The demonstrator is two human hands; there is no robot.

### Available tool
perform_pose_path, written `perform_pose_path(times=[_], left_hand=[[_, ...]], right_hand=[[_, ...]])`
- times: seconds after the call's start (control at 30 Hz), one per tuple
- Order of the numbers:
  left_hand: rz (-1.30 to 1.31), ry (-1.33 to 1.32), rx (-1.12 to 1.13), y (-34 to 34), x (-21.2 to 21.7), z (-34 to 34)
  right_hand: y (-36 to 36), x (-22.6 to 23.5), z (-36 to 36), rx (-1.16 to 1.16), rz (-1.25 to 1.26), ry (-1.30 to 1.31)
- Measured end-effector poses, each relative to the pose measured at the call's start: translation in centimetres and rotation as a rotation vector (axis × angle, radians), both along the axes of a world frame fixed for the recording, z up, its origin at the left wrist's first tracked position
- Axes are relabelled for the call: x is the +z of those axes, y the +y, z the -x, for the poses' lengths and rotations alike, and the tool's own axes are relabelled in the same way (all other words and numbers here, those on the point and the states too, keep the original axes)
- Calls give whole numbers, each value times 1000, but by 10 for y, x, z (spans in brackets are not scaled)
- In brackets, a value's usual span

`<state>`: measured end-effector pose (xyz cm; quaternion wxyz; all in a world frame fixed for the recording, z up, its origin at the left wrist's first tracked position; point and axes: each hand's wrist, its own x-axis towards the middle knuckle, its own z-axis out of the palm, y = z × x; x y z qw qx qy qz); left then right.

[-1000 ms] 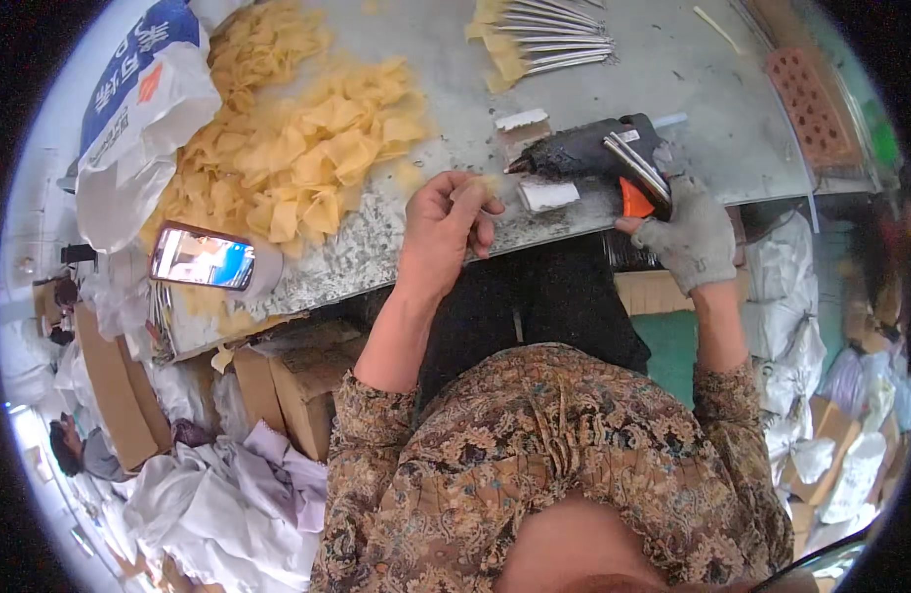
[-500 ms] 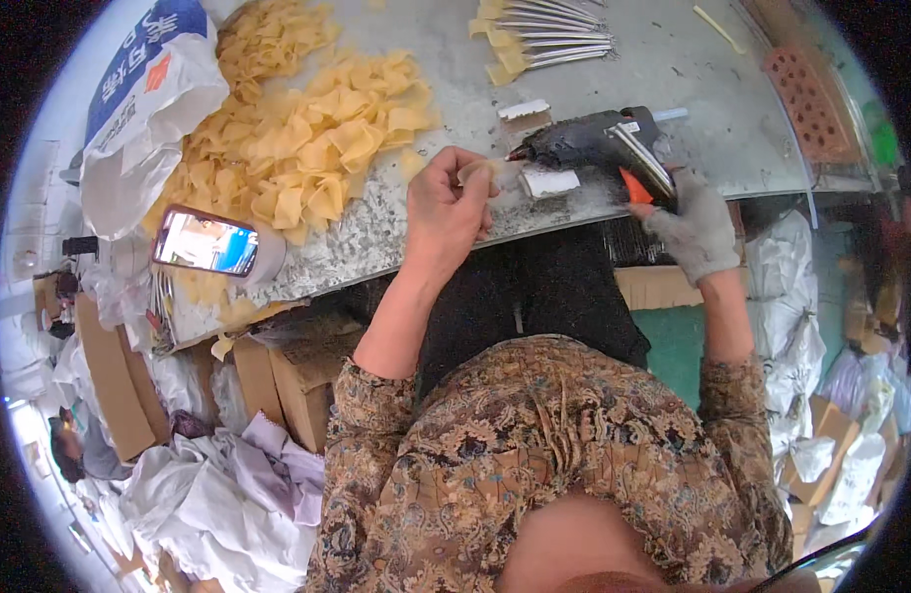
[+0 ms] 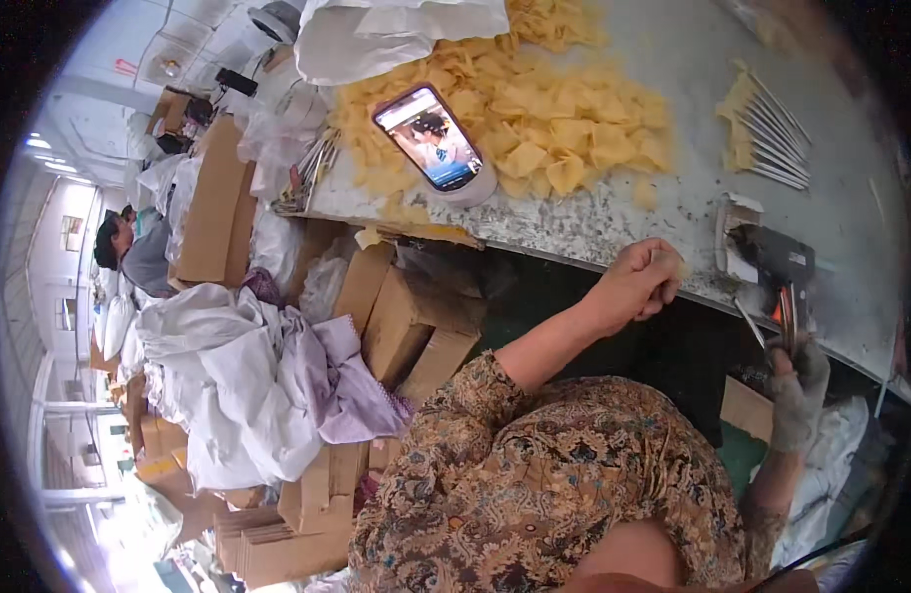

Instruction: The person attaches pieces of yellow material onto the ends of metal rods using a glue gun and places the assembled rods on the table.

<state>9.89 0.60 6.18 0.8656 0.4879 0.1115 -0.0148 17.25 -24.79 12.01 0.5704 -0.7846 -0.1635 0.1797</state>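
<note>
We locate the black glue gun with an orange trigger (image 3: 784, 259) at the front edge of the grey, smudged surface (image 3: 693, 89), on the person's right. Its nose lies at the small white blocks (image 3: 740, 265), and its handle end points toward the person.

At the handle end we find the right hand (image 3: 799, 390) in a pale grey knit glove. Its fingers are closed around a few slim silver rods (image 3: 789, 308); one rod slants away from the others toward the left. We cannot tell whether these fingers also grip the gun's handle.

We find the bare left hand (image 3: 639, 285) just left of the gun, at the surface's edge and apart from the gun. Its fingers are curled, thumb and forefinger narrowed on a thin, pale yellow, translucent piece (image 3: 683, 269), mostly hidden.

Beyond the gun we note a fanned row of silver rods with yellow tips (image 3: 769, 128), lying flat. To the left lies a broad heap of curled, yellow, translucent pieces (image 3: 564, 124). In front of the heap, a lit smartphone in a dark case (image 3: 431, 138) leans against a white, round support (image 3: 480, 188). A crumpled white bag (image 3: 396, 42) lies behind the phone.

Below the surface, at left, we see brown cardboard boxes (image 3: 401, 321), a draped white sheet (image 3: 218, 366) and a lilac cloth (image 3: 347, 385). Farther left is another person in grey (image 3: 149, 265).
</note>
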Motion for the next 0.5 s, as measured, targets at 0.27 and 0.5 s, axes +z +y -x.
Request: perform_pose_path(times=[0.27, 0.5], left_hand=[[116, 106, -44, 0, 0, -4], [135, 155, -22, -1, 8, -7]], right_hand=[[5, -4, 1, -58, 28, 52], [27, -8, -10, 130, 155, 125]])
